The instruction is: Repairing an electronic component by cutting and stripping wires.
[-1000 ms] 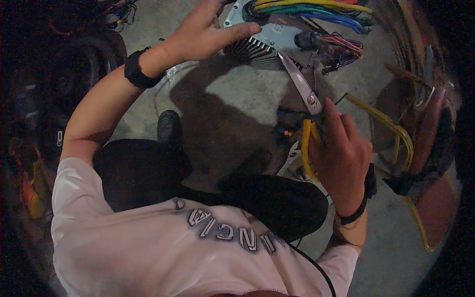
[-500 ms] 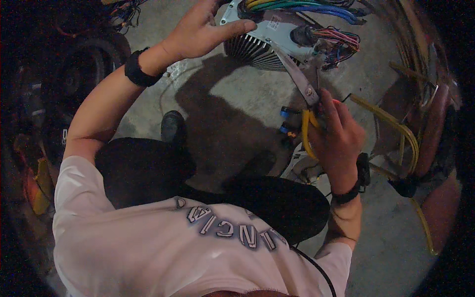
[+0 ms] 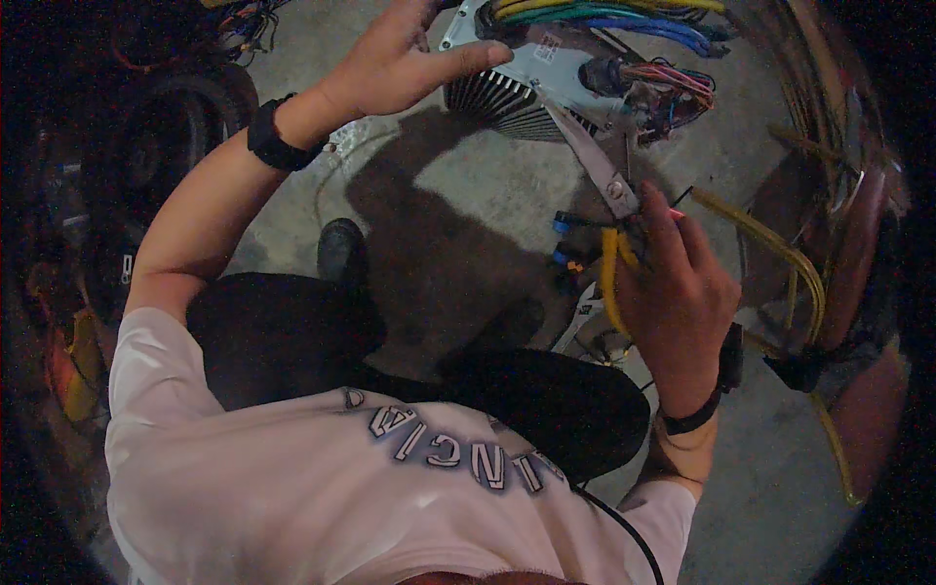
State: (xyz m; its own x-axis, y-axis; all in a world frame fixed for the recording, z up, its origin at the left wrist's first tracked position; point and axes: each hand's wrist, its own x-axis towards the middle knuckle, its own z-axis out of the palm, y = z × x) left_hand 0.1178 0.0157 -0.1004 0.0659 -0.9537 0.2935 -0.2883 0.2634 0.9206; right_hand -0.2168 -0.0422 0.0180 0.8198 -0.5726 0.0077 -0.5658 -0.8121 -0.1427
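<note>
My left hand (image 3: 405,63) grips the left end of a silvery metal box with black cooling fins (image 3: 502,102), which looks like a motor controller. My thumb lies on its top plate and the other fingers are partly hidden. Thick yellow, green and blue cables (image 3: 595,15) come out of the far side. From a black grommet on the right spreads a bundle of thin coloured wires (image 3: 673,88). My right hand (image 3: 678,283) is closed on scissors (image 3: 600,171) with yellow handles. Their blades are apart: one points at the box's near edge, the other toward the thin wires.
Blue-and-black connectors (image 3: 565,244) lie on the concrete floor beside the scissors. Yellow sleeved cables (image 3: 770,239) curve along the right, near a reddish-brown shape (image 3: 858,253). A black tyre (image 3: 175,127) stands at the left, with loose wires (image 3: 258,29) behind it.
My right hand and the scissors have moved slightly right and nearer to me. The box and its wires have shifted slightly right, with my left hand still on it.
</note>
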